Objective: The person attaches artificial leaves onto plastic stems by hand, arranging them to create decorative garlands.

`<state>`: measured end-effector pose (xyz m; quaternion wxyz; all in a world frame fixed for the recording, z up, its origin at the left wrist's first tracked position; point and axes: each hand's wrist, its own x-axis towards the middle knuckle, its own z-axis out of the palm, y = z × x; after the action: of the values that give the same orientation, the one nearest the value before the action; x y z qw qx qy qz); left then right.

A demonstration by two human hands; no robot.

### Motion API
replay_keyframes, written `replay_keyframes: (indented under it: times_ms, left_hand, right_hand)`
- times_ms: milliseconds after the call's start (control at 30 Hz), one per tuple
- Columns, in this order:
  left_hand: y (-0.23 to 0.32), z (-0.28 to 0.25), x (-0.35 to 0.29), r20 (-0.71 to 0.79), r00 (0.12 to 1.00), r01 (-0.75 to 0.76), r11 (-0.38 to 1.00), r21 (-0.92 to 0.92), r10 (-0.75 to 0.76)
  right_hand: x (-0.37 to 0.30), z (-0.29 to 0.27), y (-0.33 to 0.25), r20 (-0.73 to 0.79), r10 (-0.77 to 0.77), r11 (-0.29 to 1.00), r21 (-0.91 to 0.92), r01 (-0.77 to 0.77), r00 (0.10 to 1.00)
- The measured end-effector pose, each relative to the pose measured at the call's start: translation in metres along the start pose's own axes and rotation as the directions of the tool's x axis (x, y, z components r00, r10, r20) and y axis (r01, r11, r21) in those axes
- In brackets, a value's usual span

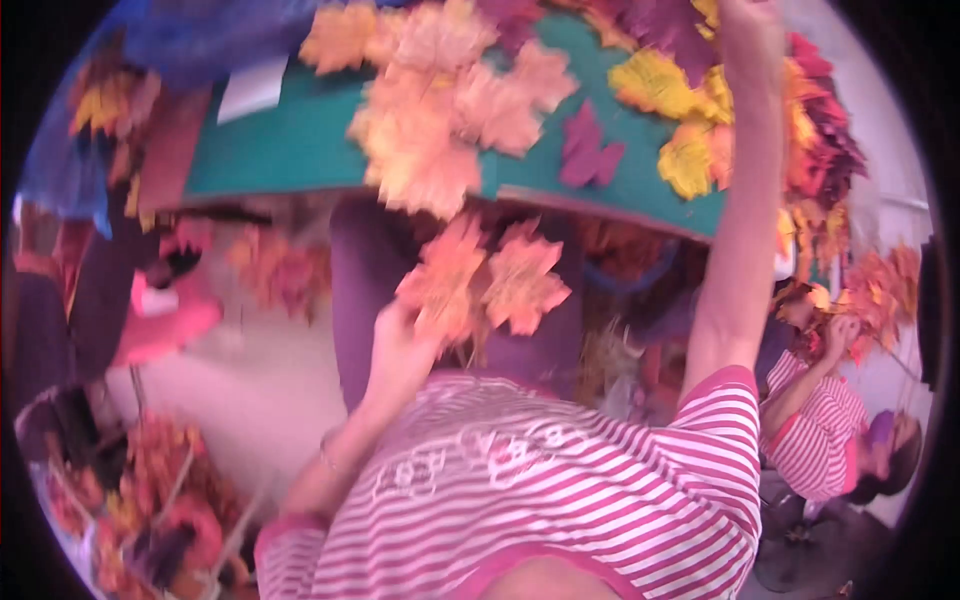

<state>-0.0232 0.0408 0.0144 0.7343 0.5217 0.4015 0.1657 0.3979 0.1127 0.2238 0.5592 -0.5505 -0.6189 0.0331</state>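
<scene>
The left hand [395,345] is closed around the stems of a small bunch of orange leaves [485,280], holding them up just right of its knuckles. The right hand [750,30] is raised high at the far right, its arm stretching up from a striped sleeve [720,430]; it reaches among yellow leaves [680,110] at the top edge, and whether it is open or gripping cannot be made out. Between the two hands, farther off, a teal board [300,140] carries a thick cluster of pale orange leaves [450,100] and one purple leaf [588,150]. At the near left lies a heap of loose leaves [150,500]. At the right edge, a mirror reflection of a person in striped clothing [820,420] shows.
</scene>
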Motion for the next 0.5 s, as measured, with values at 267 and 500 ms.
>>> replay_keyframes:
  times_ms: [267,500]
  left_hand:
    - [-0.003,0.025,0.005,0.014,0.978,-0.206,0.978,-0.027,0.206]
    - [-0.003,0.021,0.003,0.103,0.970,0.243,0.905,-0.350,-0.221]
  right_hand:
    - [-0.210,0.167,-0.131,0.705,0.098,0.835,0.325,-0.443,0.703]
    - [-0.274,0.135,-0.104,0.466,0.541,0.820,-0.109,-0.561,0.700]
